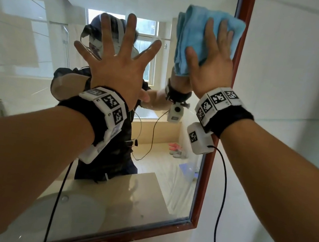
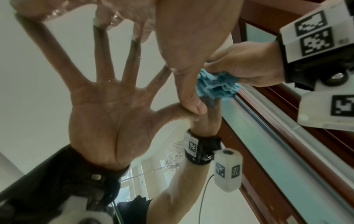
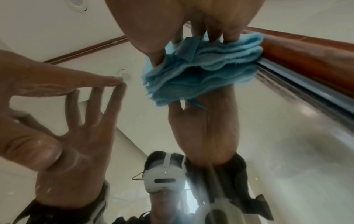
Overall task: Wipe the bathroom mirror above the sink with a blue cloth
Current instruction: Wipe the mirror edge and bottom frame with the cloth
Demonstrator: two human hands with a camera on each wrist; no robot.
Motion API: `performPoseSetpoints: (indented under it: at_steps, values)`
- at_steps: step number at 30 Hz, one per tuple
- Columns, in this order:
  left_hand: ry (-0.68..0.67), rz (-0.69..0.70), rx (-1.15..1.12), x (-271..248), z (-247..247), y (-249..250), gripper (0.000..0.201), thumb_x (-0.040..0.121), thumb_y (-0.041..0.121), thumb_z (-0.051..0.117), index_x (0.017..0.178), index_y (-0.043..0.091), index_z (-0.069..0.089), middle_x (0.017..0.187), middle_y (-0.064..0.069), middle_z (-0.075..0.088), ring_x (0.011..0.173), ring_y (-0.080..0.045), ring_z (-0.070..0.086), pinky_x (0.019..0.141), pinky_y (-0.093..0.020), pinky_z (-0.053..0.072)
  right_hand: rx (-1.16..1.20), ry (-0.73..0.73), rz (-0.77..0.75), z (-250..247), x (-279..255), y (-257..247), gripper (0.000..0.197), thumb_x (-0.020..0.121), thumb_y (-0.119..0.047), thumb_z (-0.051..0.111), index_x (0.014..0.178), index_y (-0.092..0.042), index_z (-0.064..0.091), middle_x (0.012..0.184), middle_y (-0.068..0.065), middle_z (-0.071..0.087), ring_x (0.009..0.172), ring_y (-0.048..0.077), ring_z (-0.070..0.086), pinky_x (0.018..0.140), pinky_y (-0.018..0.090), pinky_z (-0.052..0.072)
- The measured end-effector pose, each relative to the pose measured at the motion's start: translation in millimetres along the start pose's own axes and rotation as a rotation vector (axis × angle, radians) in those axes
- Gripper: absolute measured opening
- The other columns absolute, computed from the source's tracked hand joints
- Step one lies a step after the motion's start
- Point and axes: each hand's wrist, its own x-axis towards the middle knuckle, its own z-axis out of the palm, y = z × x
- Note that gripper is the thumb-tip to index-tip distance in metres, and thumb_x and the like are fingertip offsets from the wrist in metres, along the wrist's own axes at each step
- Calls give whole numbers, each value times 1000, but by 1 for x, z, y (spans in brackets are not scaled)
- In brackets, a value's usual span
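head view: white tiled wall (image 1: 284, 99) right of the mirror (image 1: 29, 46), red-brown frame (image 1: 240, 39). left hand (image 1: 117, 67) flat on the glass, fingers splayed, gripping nothing. right hand (image 1: 212, 66) presses the folded blue cloth (image 1: 192, 33) against the glass at the mirror's upper right, fingers straight. left wrist view: thumb (image 2: 189, 97) tip touching the glass, cloth (image 2: 216, 86) beside the frame. right wrist view: fingertips (image 3: 229, 36) pinning the cloth (image 3: 201, 71) against the glass.
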Motion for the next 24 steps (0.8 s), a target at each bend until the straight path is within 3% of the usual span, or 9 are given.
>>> performPoseSetpoints:
  at_steps: [6, 7, 9, 12, 15, 17, 20, 21, 24]
  values:
    - [9, 9, -19, -3, 0, -1, 110, 61, 81, 57, 149, 54, -4, 161, -6, -23, 145, -48, -16, 97, -84, 10, 33, 3, 9, 8, -33, 8, 68, 98, -47, 46, 155, -29, 14, 164, 1, 2, 150, 24, 1, 115, 34, 21]
    - [12, 9, -26, -3, -1, -1, 109, 59, 84, 50, 149, 54, -3, 161, -6, -23, 145, -48, -16, 96, -84, 10, 31, -3, 19, 11, -45, 10, 68, 98, -48, 45, 155, -30, 13, 164, 0, 1, 150, 23, 0, 114, 31, 21]
    - [27, 18, -54, -4, -2, -2, 109, 49, 92, 22, 148, 55, -3, 162, -5, -22, 145, -48, -16, 96, -85, 9, 31, -26, 33, 18, -70, 16, 67, 99, -50, 42, 155, -31, 10, 164, -2, -2, 150, 21, -2, 112, 29, 18]
    - [55, 35, -93, -5, 0, -4, 116, 40, 100, -8, 147, 57, -5, 163, -6, -19, 145, -49, -14, 95, -85, 3, 48, -70, 55, 30, -109, 29, 66, 100, -51, 39, 155, -33, 7, 164, -5, -6, 148, 15, -7, 112, 31, 14]
    - [106, 48, -97, -4, 4, -4, 96, 60, 97, 9, 145, 58, -10, 163, -6, -15, 146, -49, -11, 95, -86, 4, 76, -79, 84, 42, -144, 40, 66, 100, -49, 42, 154, -35, 7, 163, -8, -7, 147, 11, -9, 115, 37, 21]
    - [114, 40, -78, -3, 6, -3, 97, 60, 98, 11, 146, 57, -9, 164, -7, -14, 146, -49, -9, 95, -84, 4, 111, -78, 99, 50, -164, 47, 66, 100, -47, 44, 154, -36, 8, 162, -11, -7, 148, 11, -9, 117, 49, 27]
    - [128, 16, -42, -1, 12, -4, 97, 75, 78, 54, 147, 57, -8, 164, -6, -12, 146, -48, -8, 97, -85, 7, 129, -66, 103, 57, -179, 53, 66, 99, -45, 46, 154, -35, 11, 162, -13, -5, 149, 13, -6, 113, 54, 33]
    - [121, 9, -36, 0, 13, -4, 100, 75, 73, 60, 147, 56, -7, 164, -7, -11, 146, -48, -7, 97, -84, 8, 132, -65, 105, 58, -180, 53, 66, 99, -45, 47, 154, -34, 12, 162, -12, -5, 149, 13, -6, 113, 54, 33]
    - [110, 17, -27, 0, 10, -3, 100, 74, 74, 60, 148, 56, -5, 164, -8, -11, 146, -49, -7, 95, -85, 7, 158, -57, 107, 59, -179, 52, 65, 100, -44, 46, 154, -33, 12, 161, -14, -6, 149, 14, -6, 115, 54, 29]
